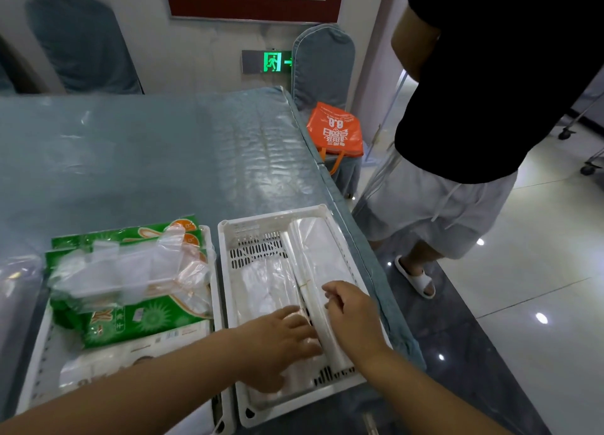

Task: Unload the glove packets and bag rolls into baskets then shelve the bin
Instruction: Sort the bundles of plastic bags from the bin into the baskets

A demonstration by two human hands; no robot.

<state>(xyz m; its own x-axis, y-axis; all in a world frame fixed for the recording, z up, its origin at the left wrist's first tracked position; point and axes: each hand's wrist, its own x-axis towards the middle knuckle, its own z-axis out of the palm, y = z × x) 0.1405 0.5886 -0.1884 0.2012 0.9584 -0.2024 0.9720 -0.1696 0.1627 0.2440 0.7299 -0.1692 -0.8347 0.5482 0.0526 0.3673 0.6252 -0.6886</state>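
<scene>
Two white slotted baskets stand side by side at the table's near edge. The left basket (36, 362) holds green glove packets (140, 320) with loose clear gloves lying on top. In the right basket (228, 238) lie clear bag rolls (313, 248), lengthwise. My left hand (277, 343) reaches across into the right basket, its fingers lying flat on a roll there. My right hand (349, 313) rests on the rightmost roll, its fingers curled over it near the basket's right wall.
The table (147, 147) has a blue cloth under clear plastic. A person in a black shirt and white shorts (457, 173) stands close at the right. An orange bag (336, 130) sits on a covered chair past the table's far right corner. Glossy floor lies to the right.
</scene>
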